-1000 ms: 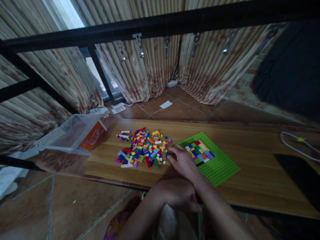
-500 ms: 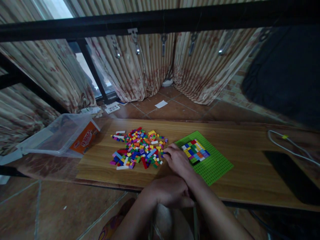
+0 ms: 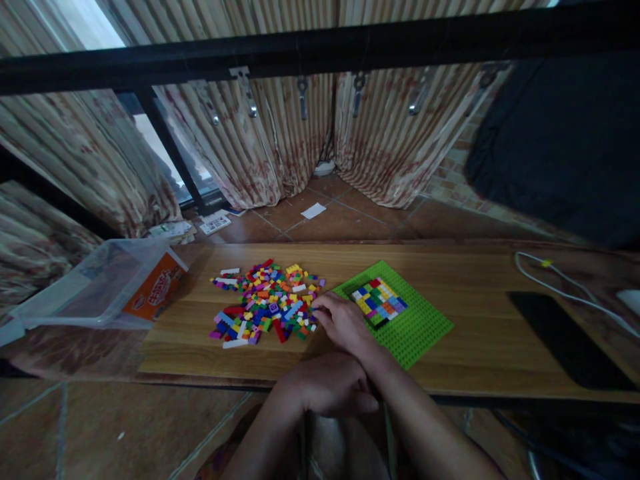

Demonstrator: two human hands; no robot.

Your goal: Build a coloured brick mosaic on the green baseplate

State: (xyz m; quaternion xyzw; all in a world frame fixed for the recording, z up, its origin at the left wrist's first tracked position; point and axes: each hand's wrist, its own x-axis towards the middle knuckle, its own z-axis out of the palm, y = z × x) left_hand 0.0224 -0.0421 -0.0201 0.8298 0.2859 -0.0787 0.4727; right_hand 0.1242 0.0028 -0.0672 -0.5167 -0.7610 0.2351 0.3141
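In the head view we have our right hand (image 3: 345,325) reaching over the wooden table (image 3: 480,280), its thumb and fingers bent toward each other at the near right edge of a heap of mixed bricks (image 3: 270,293); whether the fingertips grip a brick we cannot tell, since the pieces there are too small; the heap spreads out to the left of this hand, with long white, red and blue pieces among the small ones; just to the right of the same hand lies our green baseplate (image 3: 423,327), turned cornerwise, bearing a many-coloured patch of bricks (image 3: 380,300) on its part nearest the hand; our left hand (image 3: 340,385) sits below the right one, close by its wrist and above a knee, the fingers curled inward, and we cannot tell whether it holds anything; well to the left of both hands, past the heap, is a clear plastic box (image 3: 85,287) with an orange label (image 3: 156,288); well to the right of them lies a flat black object (image 3: 565,340); beyond the hands, past the table, we see striped curtains (image 3: 240,147) and a white sheet (image 3: 313,211) on the tiled floor (image 3: 345,220).
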